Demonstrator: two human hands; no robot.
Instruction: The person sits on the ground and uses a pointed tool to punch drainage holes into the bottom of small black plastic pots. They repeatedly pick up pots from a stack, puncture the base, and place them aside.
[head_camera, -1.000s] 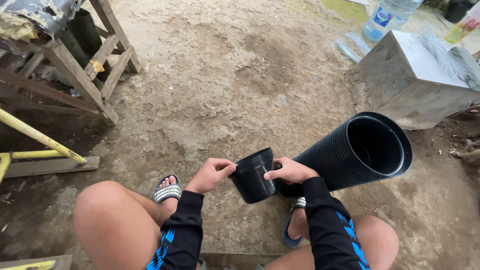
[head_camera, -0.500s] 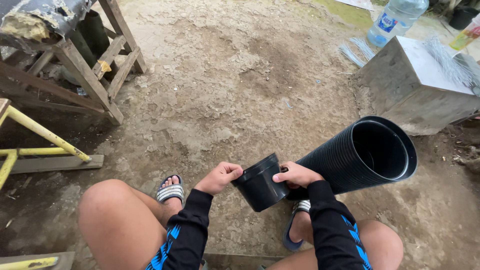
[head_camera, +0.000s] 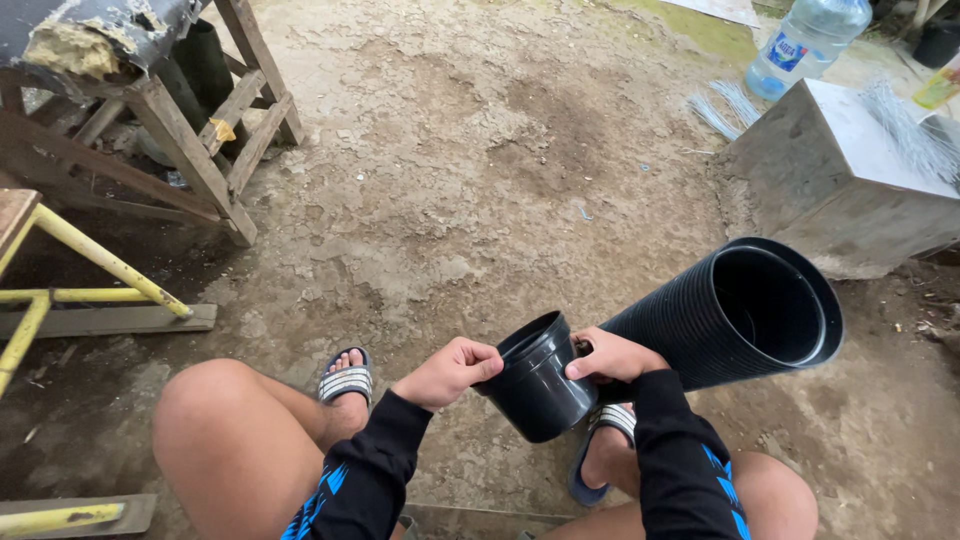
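Both hands, L (head_camera: 447, 371) & R (head_camera: 610, 357), grip black pot (head_camera: 542, 378); blue-labelled bottle (head_camera: 806, 44) far right.

Black long sleeves, blue-marked; striped sandals (head_camera: 345, 381).

- Left hand (head_camera: 447, 371): closed on the rim of a single black plastic pot (head_camera: 540, 380), at the pot's 9 o'clock side.
- Right hand (head_camera: 610, 356): gripping the pot's rim at 3 o'clock.
- Stack of nested black pots (head_camera: 735, 315): lying tilted, open mouth toward 2 o'clock, just behind the right hand.
- Dirt floor (head_camera: 450, 180): grey block (head_camera: 840, 190) at 2 o'clock; wooden frame (head_camera: 190, 150) at 10 o'clock.
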